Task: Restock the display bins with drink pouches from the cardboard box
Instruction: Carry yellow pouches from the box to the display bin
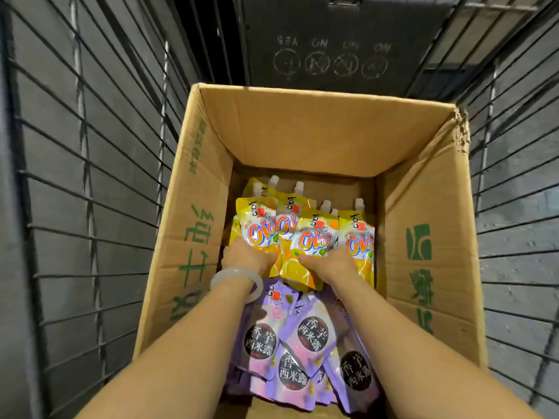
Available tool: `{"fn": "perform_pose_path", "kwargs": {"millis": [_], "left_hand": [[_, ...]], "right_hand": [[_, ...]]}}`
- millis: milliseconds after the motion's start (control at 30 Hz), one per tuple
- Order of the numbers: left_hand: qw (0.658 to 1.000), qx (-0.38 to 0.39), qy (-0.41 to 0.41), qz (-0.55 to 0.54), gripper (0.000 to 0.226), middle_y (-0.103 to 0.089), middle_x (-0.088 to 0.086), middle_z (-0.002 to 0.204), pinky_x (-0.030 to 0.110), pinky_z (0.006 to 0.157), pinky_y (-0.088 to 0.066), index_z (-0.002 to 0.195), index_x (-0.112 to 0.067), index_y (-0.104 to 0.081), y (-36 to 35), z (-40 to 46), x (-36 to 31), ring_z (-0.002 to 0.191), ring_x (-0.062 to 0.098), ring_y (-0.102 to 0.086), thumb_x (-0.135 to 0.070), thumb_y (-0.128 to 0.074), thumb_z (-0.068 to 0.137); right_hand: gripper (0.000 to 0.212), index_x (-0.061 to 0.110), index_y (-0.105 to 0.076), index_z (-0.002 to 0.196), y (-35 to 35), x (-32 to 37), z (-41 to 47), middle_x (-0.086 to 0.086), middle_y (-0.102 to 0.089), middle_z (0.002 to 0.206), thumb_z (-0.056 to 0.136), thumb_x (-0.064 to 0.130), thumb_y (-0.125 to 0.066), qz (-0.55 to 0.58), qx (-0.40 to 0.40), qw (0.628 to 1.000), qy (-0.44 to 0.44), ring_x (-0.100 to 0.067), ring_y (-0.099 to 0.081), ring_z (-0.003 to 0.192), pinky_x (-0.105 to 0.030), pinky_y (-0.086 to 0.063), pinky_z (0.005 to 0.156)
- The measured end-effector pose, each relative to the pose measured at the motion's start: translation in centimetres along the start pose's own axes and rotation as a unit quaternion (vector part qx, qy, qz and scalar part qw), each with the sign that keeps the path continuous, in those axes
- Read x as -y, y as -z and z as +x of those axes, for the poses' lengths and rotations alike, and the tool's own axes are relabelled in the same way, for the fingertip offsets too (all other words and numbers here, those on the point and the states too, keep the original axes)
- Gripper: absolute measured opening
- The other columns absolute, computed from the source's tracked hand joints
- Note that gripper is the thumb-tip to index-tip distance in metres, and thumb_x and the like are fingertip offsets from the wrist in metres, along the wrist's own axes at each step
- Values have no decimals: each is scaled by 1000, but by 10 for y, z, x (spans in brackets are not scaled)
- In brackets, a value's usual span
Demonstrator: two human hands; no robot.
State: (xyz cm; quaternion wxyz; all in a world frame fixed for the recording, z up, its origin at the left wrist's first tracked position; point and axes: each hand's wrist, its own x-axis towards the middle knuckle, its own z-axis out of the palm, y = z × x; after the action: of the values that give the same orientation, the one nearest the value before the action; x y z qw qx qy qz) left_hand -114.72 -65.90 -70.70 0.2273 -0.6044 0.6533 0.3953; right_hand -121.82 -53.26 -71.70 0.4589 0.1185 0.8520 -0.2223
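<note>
An open cardboard box (305,131) with green print stands inside a wire cart. In its far half lie several yellow orange-flavour drink pouches (311,237) with white caps. Several purple taro pouches (290,352) fill the near half. Both my arms reach down into the box. My left hand (246,255), with a pale bangle on the wrist, grips the lower ends of the left yellow pouches. My right hand (331,263) grips the lower ends of the right yellow pouches. The fingertips of both hands are hidden under the pouches.
Wire cart walls (90,207) rise close on the left and right (514,222) of the box. A dark flap (341,40) with printed icons stands at the cart's far end. No display bins are in view.
</note>
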Motion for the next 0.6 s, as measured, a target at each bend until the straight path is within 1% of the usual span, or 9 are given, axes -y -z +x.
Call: {"fn": "perform_pose_path", "kwargs": {"millis": [67,200,233,267,333,367,433,500,600], "left_hand": [[999,10,-6,-39,33,-66,10,109,33,81,-49,103,-9,-63,3,-2,-1,100,30,-63,-19,-75,74],[997,25,-9,-74,35,-62,12,109,34,81,-47,109,-5,-52,9,-20,-5,89,28,-56,-11,-69,79],[997,27,-14,-76,35,-61,12,109,34,82,-47,111,-5,-51,12,-26,-4,92,29,-57,-9,-66,80],[996,30,-23,-83,37,-62,12,109,35,84,-47,114,-6,-51,16,-33,-3,96,30,-58,-6,-64,80],[991,43,-52,-118,42,-64,10,112,37,90,-50,118,-10,-54,22,-48,-1,102,30,-61,-1,-64,79],[987,50,-65,-141,43,-65,10,113,37,91,-50,119,-12,-55,27,-57,0,101,27,-61,0,-64,79],[976,65,-77,-192,40,-64,7,107,32,85,-48,115,-16,-57,37,-77,1,96,21,-58,5,-63,81],[968,70,-89,-223,35,-62,5,101,30,80,-46,106,-16,-56,47,-99,4,92,19,-57,7,-63,80],[959,51,-105,-257,33,-65,8,100,33,78,-54,101,-15,-54,65,-136,12,90,22,-61,5,-67,78]], "right_hand": [[42,13,-39,59,-1,0,0,-1,-42,61,75,24,-77,61,7,998,-8,-23,-47,68,-30,-36,65],[30,11,-46,68,11,4,-16,-9,-53,70,78,6,-74,193,49,979,-50,-21,-46,56,-15,-37,35],[22,8,-52,75,13,4,-23,-13,-61,80,78,4,-73,203,59,976,-49,-22,-51,61,-15,-39,37],[21,6,-58,89,16,4,-30,-16,-66,95,77,1,-74,217,61,973,-40,-23,-57,72,-19,-45,47],[57,9,-51,123,22,3,-44,-12,-61,121,73,-2,-75,247,69,966,-20,-27,-62,101,-31,-52,75],[65,13,-46,128,26,3,-55,-11,-59,126,72,-4,-75,255,70,964,-6,-28,-61,108,-35,-51,83],[69,16,-45,130,35,2,-73,-13,-59,125,72,-6,-74,261,80,962,16,-29,-62,105,-38,-50,82],[62,16,-47,122,43,4,-92,-17,-62,118,71,-8,-73,247,78,965,50,-27,-63,91,-39,-52,75],[47,15,-44,109,55,5,-123,-15,-63,109,75,-3,-71,180,72,972,132,-22,-58,78,-25,-45,57]]}}
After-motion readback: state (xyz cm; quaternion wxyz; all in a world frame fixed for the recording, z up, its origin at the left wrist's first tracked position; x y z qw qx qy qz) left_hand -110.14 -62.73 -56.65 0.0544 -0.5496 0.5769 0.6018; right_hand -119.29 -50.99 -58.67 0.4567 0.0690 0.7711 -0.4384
